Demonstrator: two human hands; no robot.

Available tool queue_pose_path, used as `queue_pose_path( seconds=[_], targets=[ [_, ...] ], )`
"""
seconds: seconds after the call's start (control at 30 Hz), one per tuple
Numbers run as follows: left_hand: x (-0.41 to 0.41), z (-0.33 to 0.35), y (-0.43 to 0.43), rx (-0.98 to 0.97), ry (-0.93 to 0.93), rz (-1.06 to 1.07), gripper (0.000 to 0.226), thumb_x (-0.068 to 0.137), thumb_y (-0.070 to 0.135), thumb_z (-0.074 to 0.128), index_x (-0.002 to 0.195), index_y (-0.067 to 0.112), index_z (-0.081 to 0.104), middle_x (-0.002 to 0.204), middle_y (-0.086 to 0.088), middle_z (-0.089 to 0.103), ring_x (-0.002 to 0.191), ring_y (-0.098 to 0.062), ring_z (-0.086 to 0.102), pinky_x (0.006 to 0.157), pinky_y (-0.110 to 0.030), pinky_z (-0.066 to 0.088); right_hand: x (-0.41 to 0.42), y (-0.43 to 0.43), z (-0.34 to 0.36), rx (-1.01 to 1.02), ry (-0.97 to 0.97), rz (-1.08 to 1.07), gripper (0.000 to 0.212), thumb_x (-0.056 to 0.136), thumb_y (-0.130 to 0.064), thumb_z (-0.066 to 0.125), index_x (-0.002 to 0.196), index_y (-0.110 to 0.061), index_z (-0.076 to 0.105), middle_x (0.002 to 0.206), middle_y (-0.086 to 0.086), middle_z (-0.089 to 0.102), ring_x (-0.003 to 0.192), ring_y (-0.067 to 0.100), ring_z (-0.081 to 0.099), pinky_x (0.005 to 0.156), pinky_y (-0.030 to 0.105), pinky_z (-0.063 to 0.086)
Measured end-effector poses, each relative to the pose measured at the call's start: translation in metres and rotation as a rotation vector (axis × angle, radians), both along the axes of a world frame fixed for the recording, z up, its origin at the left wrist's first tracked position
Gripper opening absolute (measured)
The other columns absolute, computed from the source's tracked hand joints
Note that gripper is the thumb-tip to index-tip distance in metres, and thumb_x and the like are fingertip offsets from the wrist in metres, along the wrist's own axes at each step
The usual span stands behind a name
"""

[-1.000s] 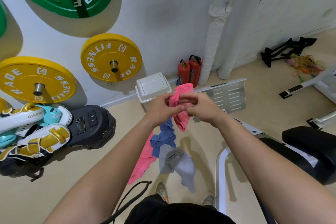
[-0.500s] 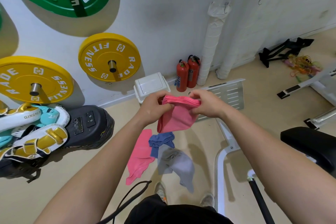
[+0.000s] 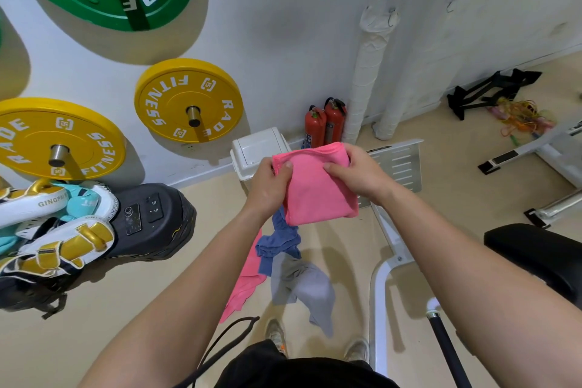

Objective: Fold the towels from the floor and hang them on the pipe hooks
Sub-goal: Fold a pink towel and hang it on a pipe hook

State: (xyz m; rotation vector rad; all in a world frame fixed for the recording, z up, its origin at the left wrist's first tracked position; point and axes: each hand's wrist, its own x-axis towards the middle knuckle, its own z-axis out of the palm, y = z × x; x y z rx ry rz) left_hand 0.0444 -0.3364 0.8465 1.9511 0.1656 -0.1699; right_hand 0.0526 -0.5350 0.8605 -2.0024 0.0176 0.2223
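A folded pink towel [image 3: 316,189] hangs in front of me at chest height. My left hand [image 3: 271,181] pinches its top left corner and my right hand [image 3: 356,172] grips its top right corner. Below on the floor lie a blue towel [image 3: 278,244], a grey towel [image 3: 304,288] and another pink towel [image 3: 245,283], partly overlapping. A white wrapped pipe [image 3: 367,72] runs up the wall ahead, with a small metal hook [image 3: 391,14] near its top. A second hook [image 3: 451,2] sits on the wall to the right.
Two red fire extinguishers [image 3: 324,126] and a white bin [image 3: 258,151] stand by the wall. Yellow and green weight plates [image 3: 189,99] hang on the left wall. A black bag with boxing gloves [image 3: 63,230] lies left. A white bench frame [image 3: 387,261] stands right.
The pink towel has been spread from a narrow bunch into a wider folded square, and my hands have moved apart to its two top corners.
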Motion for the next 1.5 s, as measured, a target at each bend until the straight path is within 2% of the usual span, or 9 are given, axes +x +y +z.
queue_pose_path(
  seconds=[0.23, 0.43, 0.57, 0.67, 0.77, 0.9, 1.07, 1.33, 1.5],
  targets=[
    [-0.001, 0.007, -0.006, 0.027, 0.078, -0.209, 0.075, 0.072, 0.029, 0.087, 0.128, 0.015, 0.04, 0.113, 0.001, 0.059, 0.098, -0.011, 0.061, 0.077, -0.029, 0.055, 0.002, -0.009, 0.007, -0.044, -0.139, -0.159, 0.017, 0.084, -0.012, 0.072, 0.098, -0.02, 0.068, 0.09, -0.013, 0.068, 0.087, 0.011, 0.064, 0.078, 0.028, 0.05],
    [-0.001, 0.012, -0.009, -0.148, 0.058, -0.152, 0.017, 0.086, 0.019, 0.076, 0.098, 0.013, 0.065, 0.094, -0.006, 0.071, 0.083, -0.018, 0.068, 0.06, -0.019, 0.051, -0.002, -0.021, 0.005, 0.065, -0.098, -0.325, 0.025, 0.081, -0.015, 0.08, 0.102, -0.004, 0.07, 0.094, 0.006, 0.071, 0.081, 0.015, 0.066, 0.075, 0.032, 0.053],
    [0.004, 0.013, -0.013, -0.012, 0.01, -0.125, 0.035, 0.09, 0.033, 0.069, 0.115, 0.011, 0.057, 0.107, -0.003, 0.066, 0.097, -0.02, 0.065, 0.081, -0.04, 0.056, -0.006, -0.018, 0.005, 0.252, 0.045, -0.279, 0.042, 0.074, -0.015, 0.087, 0.111, -0.014, 0.066, 0.106, 0.005, 0.072, 0.098, 0.021, 0.07, 0.085, 0.041, 0.059],
    [0.008, 0.016, -0.011, 0.006, -0.011, -0.07, 0.035, 0.092, 0.035, 0.065, 0.115, 0.012, 0.053, 0.109, -0.006, 0.064, 0.101, -0.026, 0.064, 0.087, -0.047, 0.054, -0.01, -0.021, 0.005, 0.356, 0.18, -0.095, 0.077, 0.066, 0.005, 0.086, 0.128, -0.028, 0.054, 0.111, 0.006, 0.069, 0.101, 0.024, 0.07, 0.076, 0.042, 0.061],
    [0.012, 0.016, -0.006, 0.005, 0.01, -0.079, 0.03, 0.096, 0.032, 0.062, 0.115, 0.012, 0.05, 0.109, -0.008, 0.064, 0.101, -0.028, 0.064, 0.087, -0.048, 0.053, -0.012, -0.021, 0.007, 0.308, 0.261, -0.004, 0.088, 0.069, 0.016, 0.076, 0.134, -0.034, 0.045, 0.101, 0.01, 0.07, 0.085, 0.026, 0.073, 0.062, 0.04, 0.059],
    [0.015, 0.015, 0.004, 0.005, 0.044, -0.135, 0.034, 0.096, 0.033, 0.063, 0.119, 0.014, 0.046, 0.11, -0.008, 0.064, 0.094, -0.028, 0.067, 0.074, -0.05, 0.059, -0.004, -0.023, 0.012, 0.064, 0.142, -0.056, 0.093, 0.065, 0.008, 0.083, 0.144, -0.022, 0.043, 0.095, 0.009, 0.065, 0.078, 0.022, 0.067, 0.07, 0.044, 0.059],
    [0.016, 0.011, 0.011, 0.014, 0.032, -0.103, 0.03, 0.097, 0.023, 0.063, 0.117, 0.01, 0.045, 0.097, -0.006, 0.061, 0.067, -0.023, 0.063, 0.046, -0.03, 0.049, 0.001, -0.019, 0.019, -0.055, 0.138, -0.047, 0.082, 0.06, 0.0, 0.091, 0.133, -0.01, 0.055, 0.086, 0.007, 0.066, 0.074, 0.022, 0.066, 0.078, 0.046, 0.057],
    [0.027, 0.021, 0.017, -0.018, 0.028, -0.197, 0.057, 0.085, 0.023, 0.076, 0.131, 0.018, 0.041, 0.111, 0.006, 0.059, 0.102, -0.015, 0.062, 0.086, -0.036, 0.054, 0.011, -0.003, 0.031, -0.096, 0.148, 0.047, 0.077, 0.057, -0.013, 0.094, 0.126, -0.014, 0.06, 0.11, 0.0, 0.066, 0.1, 0.02, 0.065, 0.086, 0.038, 0.057],
    [0.057, 0.032, 0.024, 0.005, -0.073, -0.164, 0.046, 0.092, 0.032, 0.066, 0.131, 0.015, 0.047, 0.116, -0.001, 0.063, 0.102, -0.018, 0.063, 0.084, -0.036, 0.054, 0.037, 0.011, 0.039, -0.019, 0.071, -0.177, 0.029, 0.088, -0.024, 0.071, 0.115, -0.017, 0.067, 0.101, 0.004, 0.068, 0.096, 0.029, 0.066, 0.08, 0.039, 0.053]
  ],
)
